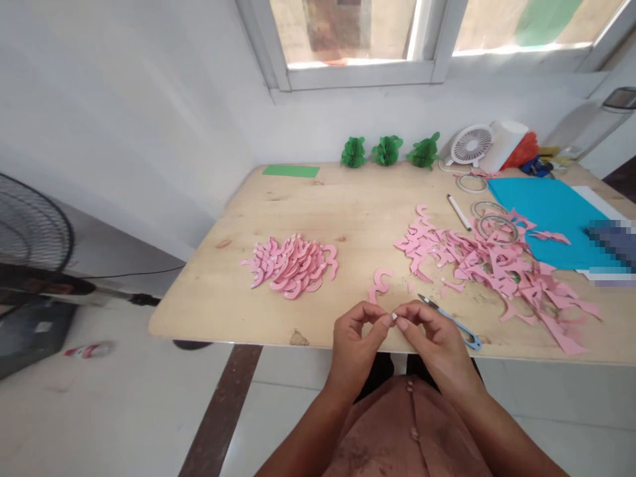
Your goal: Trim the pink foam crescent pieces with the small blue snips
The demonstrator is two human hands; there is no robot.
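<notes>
Left hand (358, 339) and right hand (431, 338) together pinch a white bit (394, 317); a pink curl (380, 286) lies just beyond, a blue tool (464, 332) beside the right hand.

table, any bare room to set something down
The widest bare patch lies between the pink pile, green strip and green decorations. Another lies between that pile and the left edge of the table. The right side is crowded with pink scraps and a blue sheet.

White scrap (394, 316), pink paper curls (298, 266), bright blue sheet (556, 215), pale wood-grained tabletop (213, 291)
</notes>
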